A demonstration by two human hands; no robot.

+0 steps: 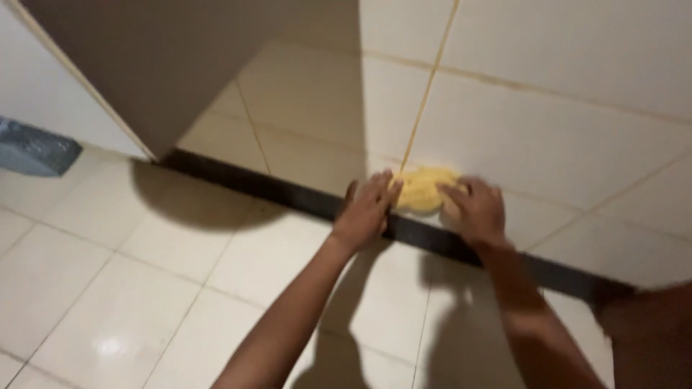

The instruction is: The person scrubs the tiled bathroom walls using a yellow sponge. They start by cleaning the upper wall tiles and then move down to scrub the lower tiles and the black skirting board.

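Observation:
A crumpled yellow cloth (420,189) is pressed against the white tiled wall (548,137), just above a black strip (303,198) that runs along the wall's foot. My left hand (367,210) lies flat on the cloth's left edge, fingers together. On the cloth's right side, my right hand (476,210) has its fingers curled onto it. Both forearms reach up from the bottom of the view.
Glossy white floor tiles (137,288) fill the lower left. A pale panel or door (158,65) hangs over the upper left and casts a shadow on the floor. A grey-blue object (32,148) lies at the far left edge.

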